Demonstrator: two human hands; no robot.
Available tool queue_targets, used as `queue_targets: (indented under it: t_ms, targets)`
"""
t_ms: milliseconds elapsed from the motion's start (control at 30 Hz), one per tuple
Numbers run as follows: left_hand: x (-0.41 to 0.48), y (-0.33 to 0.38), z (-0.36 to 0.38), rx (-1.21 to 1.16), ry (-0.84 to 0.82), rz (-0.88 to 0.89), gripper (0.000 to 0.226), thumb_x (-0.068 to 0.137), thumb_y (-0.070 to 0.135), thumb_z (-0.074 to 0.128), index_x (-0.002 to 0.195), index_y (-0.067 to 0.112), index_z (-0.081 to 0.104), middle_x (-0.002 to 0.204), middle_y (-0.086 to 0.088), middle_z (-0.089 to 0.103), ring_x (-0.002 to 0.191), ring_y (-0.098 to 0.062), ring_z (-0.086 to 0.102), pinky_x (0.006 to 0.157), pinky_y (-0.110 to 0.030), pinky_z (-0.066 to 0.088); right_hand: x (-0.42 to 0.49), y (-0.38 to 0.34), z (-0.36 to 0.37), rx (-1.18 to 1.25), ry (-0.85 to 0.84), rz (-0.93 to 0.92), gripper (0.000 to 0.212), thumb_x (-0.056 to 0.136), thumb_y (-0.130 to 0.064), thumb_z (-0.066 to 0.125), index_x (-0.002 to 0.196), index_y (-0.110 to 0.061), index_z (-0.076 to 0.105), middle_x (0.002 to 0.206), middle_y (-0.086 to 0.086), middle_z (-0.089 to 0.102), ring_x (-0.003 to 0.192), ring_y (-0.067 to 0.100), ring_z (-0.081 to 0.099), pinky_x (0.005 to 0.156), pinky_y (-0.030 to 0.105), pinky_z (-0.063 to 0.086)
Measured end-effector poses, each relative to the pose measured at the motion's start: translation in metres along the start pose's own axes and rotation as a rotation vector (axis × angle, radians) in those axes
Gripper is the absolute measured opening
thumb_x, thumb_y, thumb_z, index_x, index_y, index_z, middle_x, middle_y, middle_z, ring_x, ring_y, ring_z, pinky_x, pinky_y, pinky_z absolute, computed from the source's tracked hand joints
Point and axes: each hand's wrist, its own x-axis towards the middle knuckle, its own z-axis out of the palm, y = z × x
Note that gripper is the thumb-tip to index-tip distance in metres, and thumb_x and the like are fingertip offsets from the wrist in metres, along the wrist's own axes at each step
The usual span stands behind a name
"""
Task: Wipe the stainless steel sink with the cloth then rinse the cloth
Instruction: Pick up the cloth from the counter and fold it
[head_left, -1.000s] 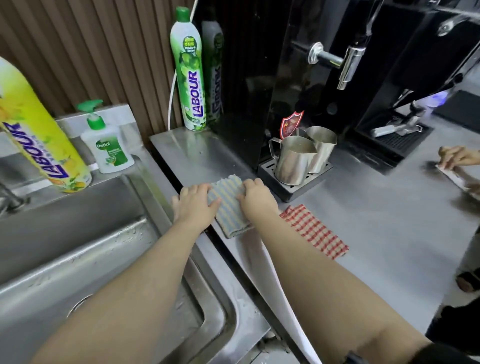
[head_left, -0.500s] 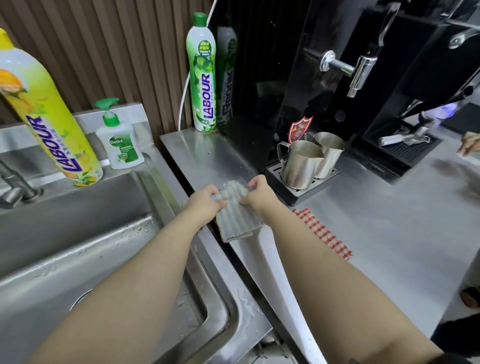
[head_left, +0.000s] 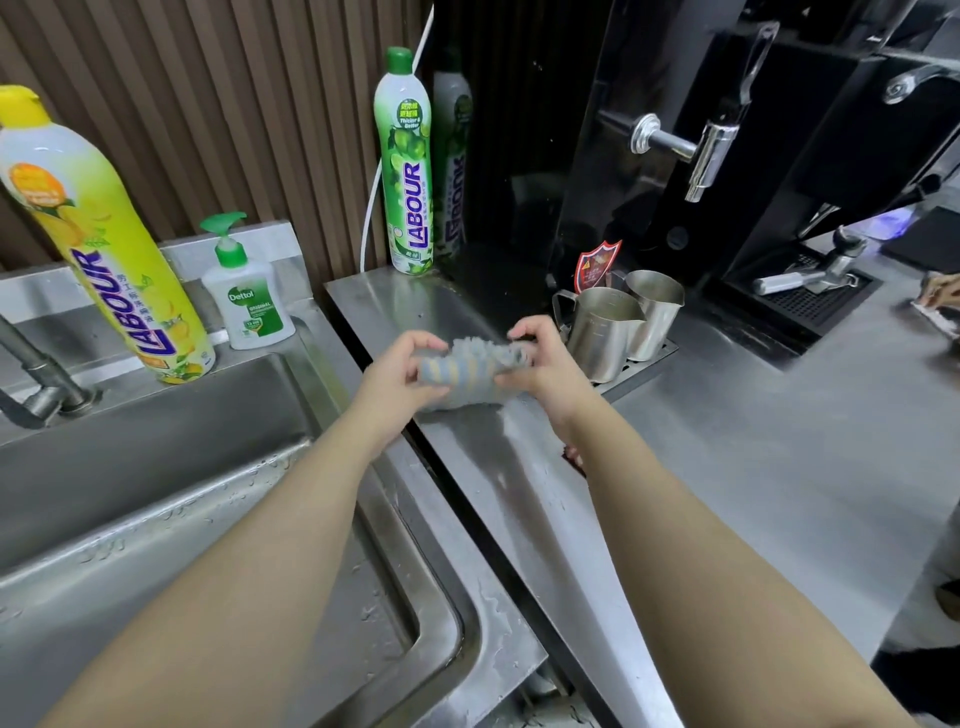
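Cloth gathered, sink not yet wiped.
The sink (head_left: 156, 493) sits at left; over the counter (head_left: 753, 467) beside it the striped cloth (head_left: 467, 371) is bunched between left hand (head_left: 397, 376) and right hand (head_left: 543, 371), each pinching one end. Next it likely needs carrying into the sink.

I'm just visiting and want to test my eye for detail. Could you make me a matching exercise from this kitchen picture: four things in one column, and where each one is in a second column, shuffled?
Things
1. striped cloth
2. yellow bottle
3. green bottle
4. steel jugs

Places
A. on a grate by the black machine
B. on the ledge behind the sink
C. gripped by the left hand and right hand
D. at the back of the counter, by the slatted wall

Pairs: 1-C, 2-B, 3-D, 4-A
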Motion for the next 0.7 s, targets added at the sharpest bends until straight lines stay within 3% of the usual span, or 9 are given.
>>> queue_targets:
  t_ms: [67,133,233,300,367,433,500,633,700]
  targets:
    - [-0.016,-0.018,0.0,0.122,-0.114,-0.016,0.039,0.079,-0.007,0.064,0.098,0.025,0.053,0.056,0.018,0.064,0.054,0.005,0.051,0.057,-0.013,0.04,-0.017,0.021,-0.002,-0.104,-0.119,0.031,0.051,0.072,0.02,0.058,0.099,-0.022,0.048,0.088,0.0,0.047,0.08,0.013,0.046,0.066,0.018,0.043]
    - [-0.029,-0.035,-0.002,0.226,-0.211,-0.034,0.04,0.077,-0.002,0.069,0.095,0.032,0.056,0.067,0.014,0.068,0.061,0.003,0.052,0.063,-0.015,0.042,-0.03,0.041,-0.006,-0.262,-0.24,0.076,0.047,0.073,0.017,0.063,0.103,-0.017,0.055,0.095,-0.002,0.052,0.088,0.011,0.05,0.075,0.014,0.043]
    - [-0.037,-0.046,-0.002,0.269,-0.223,-0.061,0.034,0.074,0.005,0.074,0.091,0.03,0.058,0.084,0.011,0.068,0.073,0.007,0.057,0.072,-0.011,0.041,-0.034,0.051,-0.009,-0.309,-0.285,0.144,0.03,0.077,0.005,0.068,0.095,-0.019,0.063,0.09,0.0,0.056,0.084,0.013,0.051,0.079,0.018,0.042]
    - [-0.037,-0.047,0.0,0.104,-0.165,-0.11,0.028,0.072,0.009,0.077,0.086,0.024,0.059,0.076,0.01,0.066,0.07,0.003,0.057,0.071,-0.012,0.042,-0.026,0.048,-0.008,-0.272,-0.227,0.189,0.023,0.079,-0.007,0.071,0.089,-0.027,0.063,0.088,0.004,0.054,0.081,0.017,0.05,0.074,0.026,0.041]
    - [-0.03,-0.05,0.001,-0.125,-0.024,-0.178,0.02,0.077,0.014,0.073,0.087,0.02,0.057,0.081,-0.003,0.066,0.077,-0.014,0.056,0.077,-0.028,0.043,-0.016,0.043,-0.003,-0.252,-0.151,0.195,0.016,0.084,-0.014,0.068,0.086,-0.026,0.059,0.082,0.002,0.052,0.073,0.014,0.048,0.062,0.023,0.037]
    - [-0.02,-0.052,0.002,-0.115,0.151,-0.197,0.015,0.083,0.015,0.067,0.091,0.018,0.054,0.082,-0.008,0.062,0.079,-0.019,0.054,0.077,-0.032,0.041,-0.007,0.04,0.006,-0.326,-0.03,0.152,0.012,0.085,-0.02,0.067,0.087,-0.023,0.055,0.079,0.001,0.049,0.072,0.014,0.046,0.06,0.026,0.034]
    - [-0.011,-0.054,0.006,0.036,0.25,-0.182,0.016,0.084,0.015,0.066,0.093,0.018,0.053,0.078,-0.004,0.061,0.077,-0.019,0.052,0.075,-0.031,0.041,0.0,0.042,0.014,-0.451,0.047,0.113,0.019,0.085,-0.02,0.066,0.096,-0.019,0.051,0.078,0.0,0.046,0.075,0.016,0.044,0.06,0.029,0.032]
    - [-0.003,-0.061,0.009,0.736,0.345,-0.044,0.019,0.081,0.025,0.067,0.097,0.021,0.058,0.089,0.008,0.058,0.089,-0.016,0.045,0.079,-0.033,0.037,0.006,0.054,0.022,-0.922,0.148,-0.037,0.038,0.081,-0.028,0.068,0.111,-0.011,0.051,0.106,0.008,0.052,0.1,0.025,0.045,0.077,0.034,0.037]
    - [-0.004,-0.062,0.006,0.739,0.293,0.164,0.017,0.083,0.023,0.065,0.098,0.015,0.064,0.093,0.0,0.063,0.093,-0.024,0.049,0.078,-0.029,0.034,0.002,0.055,0.02,-0.98,0.177,-0.206,0.031,0.082,-0.033,0.066,0.105,-0.013,0.06,0.106,0.008,0.056,0.102,0.027,0.047,0.082,0.041,0.04]
